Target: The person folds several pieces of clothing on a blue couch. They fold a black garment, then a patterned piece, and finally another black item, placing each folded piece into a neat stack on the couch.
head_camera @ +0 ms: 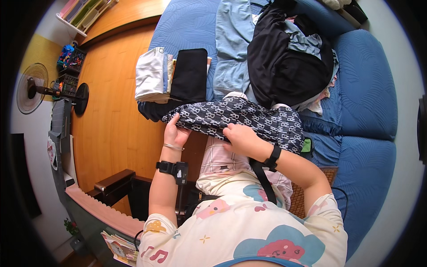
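Note:
A dark garment with a white letter pattern (257,116) lies across the sofa edge and over my lap. My left hand (177,131) grips its narrow left end, thumb on top. My right hand (242,138) pinches its near edge around the middle. Beyond it are a stack of folded light clothes (150,76) and a folded black cloth (190,71) beside that stack. Light blue jeans (233,43) lie spread out, partly under a large heap of black clothing (287,66) with other garments showing beneath.
A blue quilted sofa cover (186,26) spreads under the clothes, with blue cushions (367,83) along the right. A green item (306,145) is by the garment's right end. On the left, a standing fan (81,98) stands on the wood floor (110,116), near a dark wooden armrest (115,183).

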The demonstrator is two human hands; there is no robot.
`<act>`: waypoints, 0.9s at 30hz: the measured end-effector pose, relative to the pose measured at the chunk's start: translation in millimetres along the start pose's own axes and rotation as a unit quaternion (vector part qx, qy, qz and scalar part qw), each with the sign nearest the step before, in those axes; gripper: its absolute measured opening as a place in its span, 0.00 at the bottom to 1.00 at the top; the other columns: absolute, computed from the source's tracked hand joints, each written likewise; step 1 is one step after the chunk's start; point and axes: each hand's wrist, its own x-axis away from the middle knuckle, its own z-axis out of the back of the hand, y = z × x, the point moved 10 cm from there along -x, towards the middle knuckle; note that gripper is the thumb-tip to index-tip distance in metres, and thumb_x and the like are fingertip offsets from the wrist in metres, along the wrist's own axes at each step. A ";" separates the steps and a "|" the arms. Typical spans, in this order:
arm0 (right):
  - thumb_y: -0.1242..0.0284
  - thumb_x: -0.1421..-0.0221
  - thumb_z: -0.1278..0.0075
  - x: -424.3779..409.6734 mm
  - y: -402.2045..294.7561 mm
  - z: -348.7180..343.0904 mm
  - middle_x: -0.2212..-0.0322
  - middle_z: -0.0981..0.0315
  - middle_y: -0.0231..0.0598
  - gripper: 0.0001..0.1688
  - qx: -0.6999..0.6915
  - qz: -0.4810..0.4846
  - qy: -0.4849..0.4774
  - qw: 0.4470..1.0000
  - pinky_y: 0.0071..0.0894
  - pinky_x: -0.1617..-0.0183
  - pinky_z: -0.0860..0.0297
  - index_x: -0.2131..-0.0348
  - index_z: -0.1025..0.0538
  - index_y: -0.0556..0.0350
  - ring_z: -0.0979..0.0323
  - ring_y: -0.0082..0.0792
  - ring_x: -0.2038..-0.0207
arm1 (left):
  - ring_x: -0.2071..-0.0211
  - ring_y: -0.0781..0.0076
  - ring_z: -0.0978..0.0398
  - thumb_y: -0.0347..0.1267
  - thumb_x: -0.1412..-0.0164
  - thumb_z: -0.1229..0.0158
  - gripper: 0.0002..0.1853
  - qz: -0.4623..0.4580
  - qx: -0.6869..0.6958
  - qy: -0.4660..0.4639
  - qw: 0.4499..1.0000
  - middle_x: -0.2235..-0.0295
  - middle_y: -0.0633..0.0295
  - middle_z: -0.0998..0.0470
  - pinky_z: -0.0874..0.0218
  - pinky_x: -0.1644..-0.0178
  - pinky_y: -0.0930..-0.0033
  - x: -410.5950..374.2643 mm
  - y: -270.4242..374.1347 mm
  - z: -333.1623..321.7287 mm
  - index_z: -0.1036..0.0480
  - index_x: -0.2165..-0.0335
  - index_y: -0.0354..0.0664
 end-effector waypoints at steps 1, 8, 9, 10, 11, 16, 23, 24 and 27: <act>0.66 0.52 0.41 6.6 4.0 -10.3 0.69 0.27 0.43 0.14 0.025 -0.020 -0.005 0.999 0.44 0.66 0.26 0.69 0.25 0.57 0.23 0.47 0.69 | 0.47 0.55 0.27 0.34 0.31 0.53 0.17 0.004 0.006 0.002 1.000 0.48 0.53 0.24 0.37 0.39 0.48 2.1 -4.9 -3.8 0.30 0.48 0.37; 0.70 0.49 0.49 24.4 -17.5 -10.8 0.74 0.27 0.42 0.07 -0.069 0.070 -0.028 0.995 0.44 0.68 0.26 0.71 0.27 0.57 0.23 0.46 0.70 | 0.43 0.52 0.31 0.35 0.28 0.61 0.22 -0.014 0.008 0.000 1.000 0.44 0.49 0.29 0.43 0.35 0.49 2.0 -7.1 -8.9 0.34 0.44 0.32; 0.70 0.48 0.49 25.0 -18.1 -12.9 0.74 0.26 0.42 0.08 -0.078 0.068 -0.039 0.994 0.44 0.67 0.26 0.72 0.26 0.56 0.23 0.47 0.69 | 0.42 0.52 0.31 0.35 0.27 0.61 0.22 -0.021 0.000 0.000 1.000 0.43 0.48 0.29 0.43 0.34 0.49 3.9 -6.5 -13.9 0.34 0.44 0.31; 0.70 0.49 0.49 25.4 -17.1 -16.2 0.72 0.25 0.43 0.08 -0.087 0.064 -0.045 0.993 0.44 0.66 0.26 0.71 0.26 0.56 0.23 0.47 0.69 | 0.42 0.52 0.31 0.35 0.27 0.62 0.23 -0.029 -0.007 0.000 1.000 0.43 0.48 0.30 0.43 0.34 0.49 8.6 -6.3 -18.9 0.34 0.44 0.30; 0.70 0.49 0.49 25.5 -14.9 -20.1 0.71 0.24 0.43 0.08 -0.095 0.061 -0.051 0.992 0.44 0.65 0.26 0.71 0.25 0.56 0.23 0.48 0.69 | 0.42 0.52 0.32 0.35 0.27 0.63 0.23 -0.037 -0.014 -0.001 0.999 0.42 0.48 0.30 0.44 0.34 0.50 12.6 -6.2 -21.6 0.35 0.43 0.30; 0.70 0.50 0.49 20.5 -13.1 -31.5 0.73 0.23 0.44 0.08 -0.157 0.048 -0.124 0.979 0.46 0.64 0.27 0.72 0.23 0.56 0.23 0.49 0.68 | 0.40 0.52 0.34 0.38 0.26 0.66 0.25 -0.037 -0.001 -0.005 0.999 0.41 0.49 0.32 0.46 0.32 0.50 23.6 -10.9 -13.5 0.36 0.42 0.31; 0.64 0.47 0.45 12.3 0.0 -21.6 0.74 0.22 0.46 0.13 -0.260 -0.008 -0.138 0.956 0.45 0.63 0.28 0.71 0.21 0.56 0.23 0.49 0.68 | 0.41 0.51 0.33 0.31 0.30 0.62 0.22 -0.035 0.023 0.001 0.999 0.42 0.47 0.31 0.46 0.33 0.49 36.7 -22.5 0.8 0.36 0.43 0.29; 0.66 0.46 0.46 4.3 16.0 -5.9 0.72 0.22 0.47 0.11 -0.259 -0.025 -0.048 0.964 0.45 0.62 0.28 0.70 0.21 0.56 0.23 0.50 0.67 | 0.41 0.51 0.33 0.30 0.31 0.61 0.22 -0.028 0.025 -0.002 0.999 0.42 0.46 0.31 0.45 0.33 0.49 33.4 -22.8 8.8 0.36 0.43 0.29; 0.72 0.44 0.49 -6.7 78.0 31.2 0.68 0.22 0.50 0.08 -0.235 -0.126 0.176 0.947 0.45 0.60 0.28 0.67 0.22 0.58 0.24 0.53 0.64 | 0.42 0.50 0.32 0.26 0.33 0.61 0.22 -0.028 0.019 0.018 0.999 0.43 0.46 0.30 0.44 0.34 0.49 33.7 -22.3 21.3 0.35 0.44 0.29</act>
